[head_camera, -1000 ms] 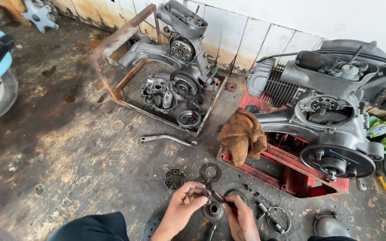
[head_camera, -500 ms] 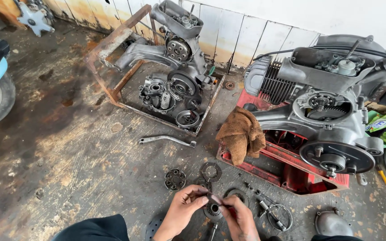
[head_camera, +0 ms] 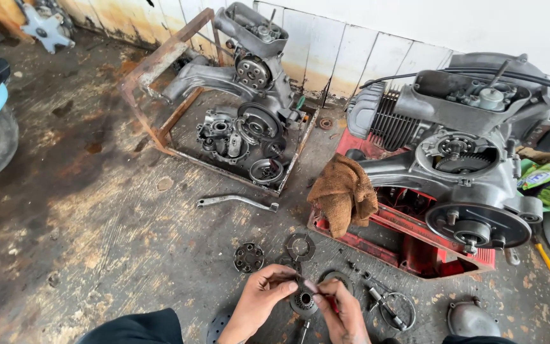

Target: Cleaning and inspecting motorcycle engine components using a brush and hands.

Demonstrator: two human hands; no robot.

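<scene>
Hub-like round metal part (head_camera: 303, 301) low at centre, pinched between left hand (head_camera: 259, 301) and right hand (head_camera: 340, 311), both grasping it above oily floor (head_camera: 97, 210). Risk: greasy slip, dropping among loose plates (head_camera: 248, 257) and ring (head_camera: 300, 246), scattering small pieces near red stand (head_camera: 415, 248).

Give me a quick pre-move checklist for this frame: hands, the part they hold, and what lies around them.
1. Left hand grips the round gear part: ok.
2. Right hand pinches the same part: ok.
3. Part held off the floor: cannot tell.
4. Loose discs lie apart from the hands: ok.
5. Bent lever lies away from the work: ok.
6. Brown rag draped on the red stand: ok.
</scene>
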